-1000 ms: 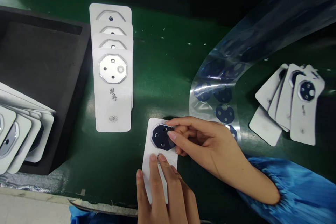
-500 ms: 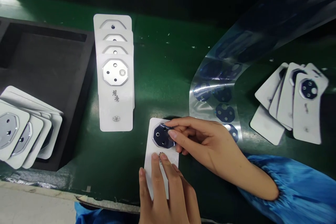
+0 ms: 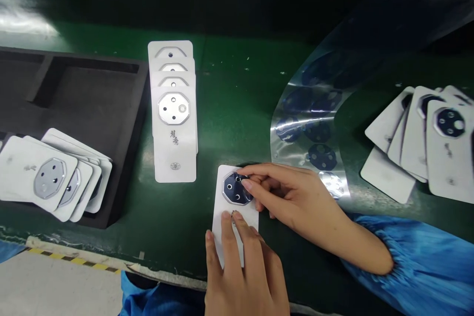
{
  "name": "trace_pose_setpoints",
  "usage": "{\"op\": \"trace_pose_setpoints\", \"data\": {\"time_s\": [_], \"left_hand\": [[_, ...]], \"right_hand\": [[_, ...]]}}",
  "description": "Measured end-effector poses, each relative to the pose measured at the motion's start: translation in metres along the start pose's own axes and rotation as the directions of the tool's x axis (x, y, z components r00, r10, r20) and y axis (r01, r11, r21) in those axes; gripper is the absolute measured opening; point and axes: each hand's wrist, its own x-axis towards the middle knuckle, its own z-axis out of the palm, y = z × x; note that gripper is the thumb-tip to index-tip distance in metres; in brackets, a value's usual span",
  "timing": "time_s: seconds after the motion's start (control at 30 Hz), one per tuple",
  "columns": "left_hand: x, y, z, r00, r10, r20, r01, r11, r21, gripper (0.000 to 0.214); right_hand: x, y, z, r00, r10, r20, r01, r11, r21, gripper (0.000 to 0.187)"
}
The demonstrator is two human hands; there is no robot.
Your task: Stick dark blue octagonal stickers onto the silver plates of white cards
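The white plate [image 3: 219, 212] lies on the green worktop [image 3: 231, 123], and I take it as the centre of the clock. The left hand [image 3: 246, 266], at 6 o'clock, is flat with the fingers a little spread upon its lower half. The right hand [image 3: 292, 192], from 3 o'clock, is narrow: thumb and forefinger are at the edge of the dark octagonal film [image 3: 232, 192], near the plate's top. Whether they pinch it or only press, I cannot tell.

In my judgement, this step needs a firm left hand, so the plate does not slide or turn. The right fingertips should work gently at the edge, keeping the film flat, its holes centred and its border inside the silver rim. Too strong a pull could probably crease it. The film strip [image 3: 292, 145] lies toward 2 o'clock.
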Motion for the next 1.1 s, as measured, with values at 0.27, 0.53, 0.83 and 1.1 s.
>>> {"op": "trace_pose_setpoints", "data": {"time_s": [0.27,0.53,0.83,1.1], "left_hand": [[-0.002,0.001,0.003,1.000,0.010,-0.019,-0.010,0.999,0.033,0.035],[-0.001,-0.001,-0.003,0.999,0.044,0.016,-0.045,0.997,0.069,0.073],[-0.001,-0.001,-0.002,0.998,0.052,0.030,-0.054,0.996,0.068,0.061],[0.002,0.002,-0.001,0.999,0.018,0.026,-0.019,0.999,0.032,0.052]], "right_hand": [[0.002,0.001,0.001,0.998,0.060,0.012,-0.060,0.998,0.033,0.022],[0.006,-0.001,-0.003,0.990,0.125,0.066,-0.139,0.943,0.303,0.026],[0.001,-0.008,-0.003,0.992,0.119,0.049,-0.128,0.961,0.246,0.026],[0.001,-0.017,-0.003,0.998,0.048,0.037,-0.056,0.953,0.298,0.018]]}}
